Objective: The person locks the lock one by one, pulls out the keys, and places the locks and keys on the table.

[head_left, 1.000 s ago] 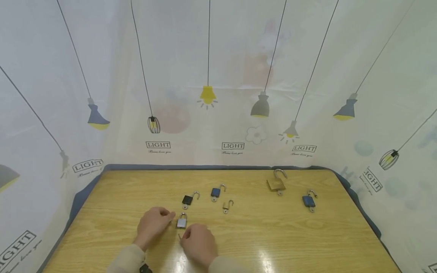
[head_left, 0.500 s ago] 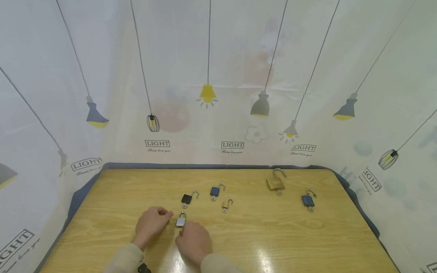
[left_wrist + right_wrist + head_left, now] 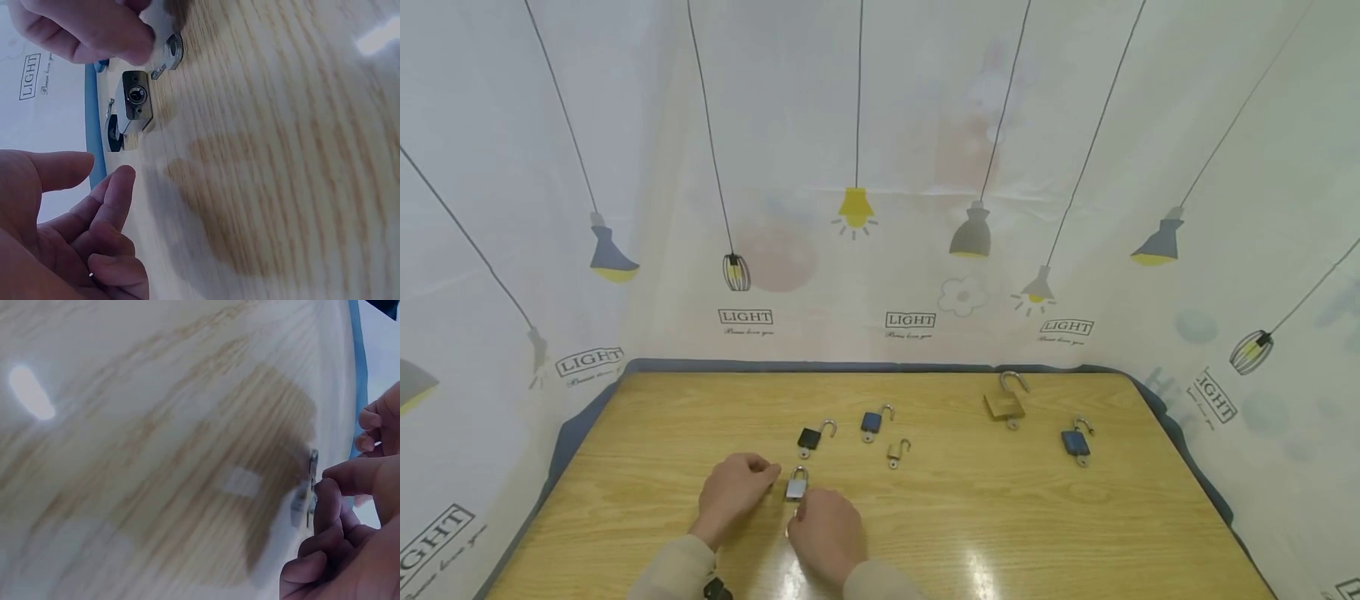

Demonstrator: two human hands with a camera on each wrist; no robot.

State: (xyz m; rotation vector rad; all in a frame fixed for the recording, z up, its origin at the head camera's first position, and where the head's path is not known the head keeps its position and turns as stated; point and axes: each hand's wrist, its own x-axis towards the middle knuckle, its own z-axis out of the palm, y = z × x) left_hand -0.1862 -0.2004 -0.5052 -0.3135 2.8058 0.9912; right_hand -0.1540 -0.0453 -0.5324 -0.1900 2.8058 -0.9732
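Note:
A silver padlock [image 3: 797, 488] lies between my hands with its shackle pointing away; the left wrist view shows the keyhole end of the padlock [image 3: 136, 95]. My left hand [image 3: 733, 493] hovers left of it, fingers loosely bent, thumb and index finger apart, holding nothing. Just in front of the padlock, thumb and index finger of my right hand [image 3: 827, 532] come together at a small key [image 3: 178, 55], low at the table. This key [image 3: 314, 461] shows past the fingertips in the right wrist view and seems pinched there; the fingers partly hide it.
Farther back lie a black padlock [image 3: 809, 439], a blue padlock [image 3: 871, 422] and a small brass padlock [image 3: 894, 452]. Toward the right are a large brass padlock [image 3: 1004, 406] and another blue padlock [image 3: 1076, 442]. All have raised shackles and inserted keys. Printed cloth [image 3: 910, 275] surrounds the wooden table.
My right hand has shifted slightly left, closer to the silver padlock. The key has changed its angle at the fingertips. My left hand has hardly moved.

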